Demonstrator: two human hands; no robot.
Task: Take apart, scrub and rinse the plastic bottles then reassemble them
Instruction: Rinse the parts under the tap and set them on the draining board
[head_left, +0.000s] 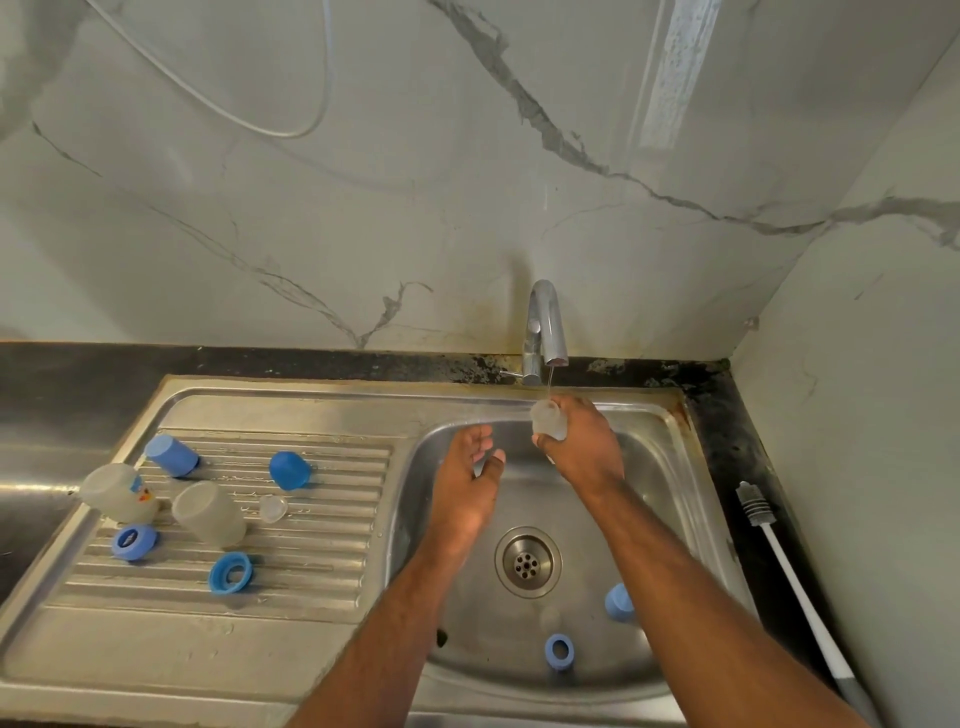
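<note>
My right hand (584, 449) grips a small clear plastic piece (546, 418) under a thin stream from the tap (543, 332). My left hand (467, 480) hovers open over the basin, holding nothing. Two clear bottle bodies (117, 493) (208, 513) lie on the draining board. Beside them sit two blue caps (171, 455) (290, 470), two blue collar rings (134, 542) (230, 572) and a small clear teat (272, 508). In the basin lie a blue cap (619, 603) and a blue ring (559, 650).
The steel sink (675, 499) has a drain (527, 561) at its middle. A white-handled bottle brush (795, 577) lies on the dark counter at the right. A marble wall rises behind, and a corner wall closes the right side.
</note>
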